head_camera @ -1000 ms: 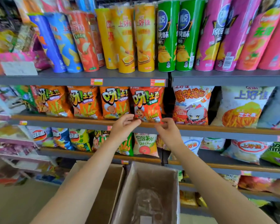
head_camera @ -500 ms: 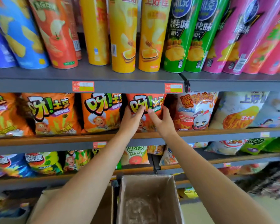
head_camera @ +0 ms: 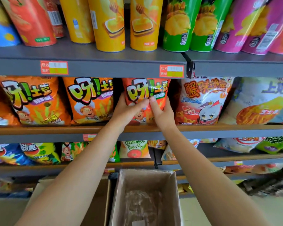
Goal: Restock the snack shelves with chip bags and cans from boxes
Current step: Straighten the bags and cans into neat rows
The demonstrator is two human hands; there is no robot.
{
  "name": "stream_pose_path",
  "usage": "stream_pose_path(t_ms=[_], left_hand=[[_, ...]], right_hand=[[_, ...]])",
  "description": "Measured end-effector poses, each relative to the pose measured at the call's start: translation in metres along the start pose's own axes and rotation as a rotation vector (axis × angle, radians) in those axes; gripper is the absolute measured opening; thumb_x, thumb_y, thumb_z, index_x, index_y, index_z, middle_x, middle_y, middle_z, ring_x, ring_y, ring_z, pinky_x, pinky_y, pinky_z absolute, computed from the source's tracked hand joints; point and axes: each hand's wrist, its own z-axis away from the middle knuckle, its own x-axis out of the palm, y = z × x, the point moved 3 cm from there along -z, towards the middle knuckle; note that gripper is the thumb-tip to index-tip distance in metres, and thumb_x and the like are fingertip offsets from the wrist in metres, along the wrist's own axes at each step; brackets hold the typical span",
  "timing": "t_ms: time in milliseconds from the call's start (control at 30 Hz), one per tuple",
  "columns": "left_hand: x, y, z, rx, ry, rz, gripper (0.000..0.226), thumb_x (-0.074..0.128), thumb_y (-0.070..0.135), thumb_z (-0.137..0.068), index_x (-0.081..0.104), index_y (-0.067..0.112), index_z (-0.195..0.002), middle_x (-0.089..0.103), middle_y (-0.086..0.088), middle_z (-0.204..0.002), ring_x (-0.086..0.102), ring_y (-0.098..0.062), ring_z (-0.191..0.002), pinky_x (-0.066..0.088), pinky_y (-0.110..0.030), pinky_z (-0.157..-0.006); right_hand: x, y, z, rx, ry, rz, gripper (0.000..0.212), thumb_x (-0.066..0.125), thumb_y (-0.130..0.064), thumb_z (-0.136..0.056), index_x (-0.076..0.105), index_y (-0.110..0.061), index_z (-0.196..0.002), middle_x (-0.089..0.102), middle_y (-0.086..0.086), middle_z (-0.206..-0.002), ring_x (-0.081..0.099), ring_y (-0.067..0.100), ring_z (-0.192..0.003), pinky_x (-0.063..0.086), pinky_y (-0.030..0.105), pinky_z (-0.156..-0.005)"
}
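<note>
Both arms reach up to the middle shelf (head_camera: 219,128), where a red-orange chip bag (head_camera: 147,93) stands upright at the front edge. The left hand (head_camera: 126,111) wraps the bag's left side, thumb lying across its front; the right hand (head_camera: 162,113) grips the right side, thumb pressed on the front too — the two thumbs almost meet at the bag's middle. The bag's top sits just under the grey lip of the upper shelf (head_camera: 104,66), close below a red price label (head_camera: 171,71), so there is little headroom above it.

On its left stands an orange chip bag (head_camera: 90,100) with a narrow dark gap between them; on its right a white and red bag (head_camera: 203,101) sits close, again with only a slim dark gap. The row is packed tight along the front edge, bags nearly side by side.

On the upper shelf, tall yellow cans (head_camera: 109,25) and green cans (head_camera: 178,25) stand in a line near its front edge.

Below the arms an open cardboard box (head_camera: 121,193) sits on the floor — clear plastic crumpled at its bottom — with a second box (head_camera: 101,201) touching its left wall.
</note>
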Motion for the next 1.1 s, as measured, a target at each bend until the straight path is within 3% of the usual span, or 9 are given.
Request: stream_pose_path(t_ms=[167, 300, 433, 567, 667, 733, 833, 967, 1100], left_hand=[[0.0, 0.005, 0.006, 0.002, 0.043, -0.025, 0.06, 0.072, 0.044, -0.087, 0.043, 0.036, -0.139, 0.057, 0.03, -0.108, 0.055, 0.015, -0.096, 0.042, -0.005, -0.066], [0.004, 0.009, 0.01, -0.032, 0.093, -0.033, 0.058, 0.049, 0.057, -0.097, 0.034, 0.037, -0.15, 0.048, 0.022, -0.119, 0.048, 0.001, -0.103, 0.036, -0.01, -0.064], [0.003, 0.012, 0.015, -0.046, 0.128, -0.084, 0.059, 0.04, 0.057, -0.1, 0.034, 0.03, -0.152, 0.05, 0.008, -0.143, 0.047, -0.014, -0.13, 0.035, -0.022, -0.091], [-0.009, 0.007, 0.03, 0.014, 0.113, -0.2, 0.041, 0.037, 0.044, -0.106, 0.049, 0.026, -0.14, 0.057, 0.009, -0.122, 0.055, -0.013, -0.115, 0.039, -0.024, -0.085], [-0.038, -0.003, 0.058, 0.246, 0.317, -0.267, 0.026, 0.049, 0.023, -0.103, 0.061, 0.021, -0.126, 0.062, 0.01, -0.112, 0.058, -0.008, -0.107, 0.048, -0.027, -0.089], [-0.067, -0.005, 0.076, 0.424, 0.545, -0.307, 0.02, 0.057, 0.015, -0.097, 0.061, 0.017, -0.117, 0.056, 0.008, -0.108, 0.056, -0.015, -0.105, 0.048, -0.036, -0.093], [-0.107, -0.007, 0.07, 0.391, 0.697, -0.3, 0.045, 0.067, 0.025, -0.091, 0.049, 0.011, -0.129, 0.05, -0.006, -0.125, 0.05, -0.028, -0.118, 0.044, -0.038, -0.1], [-0.135, -0.005, 0.043, 0.155, 0.47, -0.234, 0.078, 0.072, 0.044, -0.087, 0.035, 0.015, -0.149, 0.047, 0.004, -0.141, 0.045, -0.012, -0.128, 0.04, -0.032, -0.104], [-0.154, -0.009, 0.025, 0.054, 0.283, -0.16, 0.072, 0.07, 0.045, -0.088, 0.038, 0.023, -0.148, 0.051, 0.014, -0.126, 0.047, -0.005, -0.115, 0.036, -0.026, -0.092]], right_hand=[[-0.004, -0.003, 0.0, 0.009, 0.026, -0.104, 0.038, 0.057, -0.058, -0.093, 0.052, -0.034, -0.122, 0.066, -0.012, -0.116, 0.062, 0.004, -0.108, 0.05, 0.03, -0.094], [-0.002, -0.001, 0.003, -0.016, 0.053, -0.069, 0.043, 0.053, -0.056, -0.096, 0.051, -0.031, -0.13, 0.066, -0.012, -0.119, 0.062, 0.007, -0.112, 0.051, 0.034, -0.098], [-0.002, -0.001, 0.011, -0.026, 0.107, -0.019, 0.043, 0.045, -0.052, -0.101, 0.05, -0.027, -0.136, 0.062, -0.02, -0.113, 0.057, -0.005, -0.105, 0.044, 0.019, -0.091], [-0.004, -0.006, 0.031, -0.044, 0.255, 0.115, 0.044, 0.043, -0.042, -0.104, 0.046, -0.019, -0.141, 0.055, 0.0, -0.128, 0.05, 0.011, -0.117, 0.042, 0.03, -0.097], [0.003, -0.029, 0.064, -0.337, 0.464, 0.331, 0.038, 0.051, -0.028, -0.101, 0.052, -0.004, -0.131, 0.053, 0.011, -0.122, 0.047, 0.022, -0.112, 0.042, 0.035, -0.096], [0.026, -0.046, 0.08, -0.487, 0.323, 0.305, 0.028, 0.052, -0.017, -0.097, 0.057, -0.004, -0.121, 0.057, 0.007, -0.112, 0.051, 0.019, -0.104, 0.045, 0.033, -0.09], [0.077, -0.06, 0.082, -0.363, -0.056, 0.248, 0.037, 0.052, -0.022, -0.099, 0.05, -0.01, -0.134, 0.058, 0.003, -0.125, 0.053, 0.018, -0.118, 0.047, 0.033, -0.097], [0.122, -0.063, 0.056, -0.055, -0.191, 0.172, 0.086, 0.062, -0.046, -0.094, 0.017, -0.01, -0.157, 0.028, 0.005, -0.16, 0.027, 0.018, -0.147, 0.028, 0.029, -0.116], [0.135, -0.055, 0.03, 0.12, -0.223, 0.147, 0.097, 0.063, -0.062, -0.087, 0.019, -0.012, -0.157, 0.034, 0.006, -0.159, 0.034, 0.025, -0.145, 0.033, 0.04, -0.115]])
